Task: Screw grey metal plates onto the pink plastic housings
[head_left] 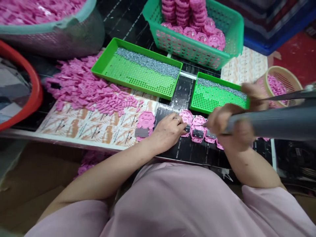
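A row of pink plastic casings (198,124) with dark grey panels lies on the black tabletop. With fingers bent and a ring on one of them, my left hand (168,130) grips the edge of a casing on the row's left side. My right hand (219,120), blurred by motion, is closed around a grey electric screwdriver (278,121). The tool lies nearly level, its thin bit pointing left onto a casing beside my left fingers. Left of that hand rests a separate pink casing (145,121) with a grey panel.
Two green trays (133,86) (202,102) of small metal screws stand behind my hands. Loose pink parts (86,87) are heaped on the left. A green basket (195,54) holds stacked pink casings. A large tub (64,38), red-rimmed container (37,95) and yellow basket (288,74) surround the workspace.
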Available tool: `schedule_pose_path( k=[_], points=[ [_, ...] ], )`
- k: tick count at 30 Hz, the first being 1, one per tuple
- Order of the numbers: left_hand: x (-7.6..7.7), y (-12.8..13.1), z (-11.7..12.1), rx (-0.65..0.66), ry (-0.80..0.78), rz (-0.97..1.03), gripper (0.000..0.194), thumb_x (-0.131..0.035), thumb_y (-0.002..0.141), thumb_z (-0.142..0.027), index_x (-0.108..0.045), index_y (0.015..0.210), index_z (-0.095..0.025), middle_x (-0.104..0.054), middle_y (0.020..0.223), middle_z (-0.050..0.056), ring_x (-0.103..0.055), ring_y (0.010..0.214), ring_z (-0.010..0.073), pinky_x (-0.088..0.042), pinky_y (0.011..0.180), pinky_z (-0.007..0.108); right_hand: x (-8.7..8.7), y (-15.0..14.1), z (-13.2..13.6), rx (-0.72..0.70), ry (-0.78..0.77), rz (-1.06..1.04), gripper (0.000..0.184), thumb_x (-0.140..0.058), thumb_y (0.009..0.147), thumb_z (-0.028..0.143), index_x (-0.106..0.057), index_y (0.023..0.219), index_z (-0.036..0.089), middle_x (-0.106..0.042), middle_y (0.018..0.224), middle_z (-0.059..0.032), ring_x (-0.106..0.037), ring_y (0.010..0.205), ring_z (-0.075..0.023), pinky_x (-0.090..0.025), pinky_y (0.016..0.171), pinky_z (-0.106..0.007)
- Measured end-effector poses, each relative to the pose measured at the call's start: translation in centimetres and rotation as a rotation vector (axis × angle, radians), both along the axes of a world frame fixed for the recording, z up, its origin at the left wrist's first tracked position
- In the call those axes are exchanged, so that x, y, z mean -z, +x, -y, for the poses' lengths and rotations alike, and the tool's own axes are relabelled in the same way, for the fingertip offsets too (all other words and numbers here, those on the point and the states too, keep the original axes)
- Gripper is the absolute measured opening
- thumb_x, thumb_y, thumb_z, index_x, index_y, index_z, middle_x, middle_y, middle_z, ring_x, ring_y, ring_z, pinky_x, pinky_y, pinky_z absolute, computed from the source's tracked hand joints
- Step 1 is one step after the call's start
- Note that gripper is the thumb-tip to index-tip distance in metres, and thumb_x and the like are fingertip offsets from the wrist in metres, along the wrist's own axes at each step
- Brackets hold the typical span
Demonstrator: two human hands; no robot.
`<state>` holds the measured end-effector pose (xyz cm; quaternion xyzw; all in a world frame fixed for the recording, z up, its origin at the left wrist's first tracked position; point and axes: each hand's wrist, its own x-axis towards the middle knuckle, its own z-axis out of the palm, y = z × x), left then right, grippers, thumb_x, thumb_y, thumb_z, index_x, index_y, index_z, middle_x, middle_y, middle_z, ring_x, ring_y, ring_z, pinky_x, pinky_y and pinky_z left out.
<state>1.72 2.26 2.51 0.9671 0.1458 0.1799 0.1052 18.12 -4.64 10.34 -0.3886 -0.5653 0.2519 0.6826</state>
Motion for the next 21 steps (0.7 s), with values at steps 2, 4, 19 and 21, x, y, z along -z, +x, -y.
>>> schedule_pose_path(
  k=[2,4,19,21],
  points=[
    [0.0,-0.1,-0.1,0.006,0.011,0.004,0.018,-0.057,0.092,-0.024,-0.069,0.096,-0.012,-0.063,0.085,0.008,-0.053,0.085,0.0211,-0.049,0.080,0.035,-0.7,2.4,-0.6,0.107,0.186,-0.040,0.016,-0.062,0.084,0.036,-0.062,0.078,0.022,-0.041,0.044,0.0084,-0.041,0.030,-0.0084,-0.040,0.029,-0.023],
    [-0.1,-0.1,-0.1,0.013,0.004,0.002,0.019,-0.058,0.092,-0.025,-0.070,0.097,-0.012,-0.064,0.086,0.007,-0.054,0.085,0.0207,-0.050,0.081,0.035,-0.5,5.4,-1.5,0.342,0.275,-0.054,0.038,-0.056,0.086,0.037,-0.047,0.052,0.021,-0.034,0.038,0.0061,-0.041,0.030,-0.0082,-0.033,0.026,-0.021],
    [-1.2,-0.4,0.0,0.041,0.006,-0.044,0.023,-0.057,0.093,-0.025,-0.068,0.106,-0.010,-0.067,0.093,0.009,-0.058,0.087,0.0203,-0.053,0.080,0.036,3.6,12.5,-1.1,0.744,0.309,-0.008,0.028,-0.059,0.085,0.037,-0.036,0.095,0.024,-0.041,0.041,0.0155,-0.033,0.027,-0.0077,-0.024,0.030,-0.018],
    [-1.2,-0.5,0.1,0.037,0.009,-0.049,0.024,-0.057,0.093,-0.027,-0.068,0.107,-0.010,-0.067,0.095,0.009,-0.058,0.088,0.0206,-0.053,0.081,0.036,3.8,12.5,-1.1,0.729,0.262,-0.011,0.031,-0.061,0.084,0.040,-0.037,0.096,0.024,-0.039,0.042,0.0152,-0.034,0.028,-0.0083,-0.026,0.031,-0.019]
  ],
)
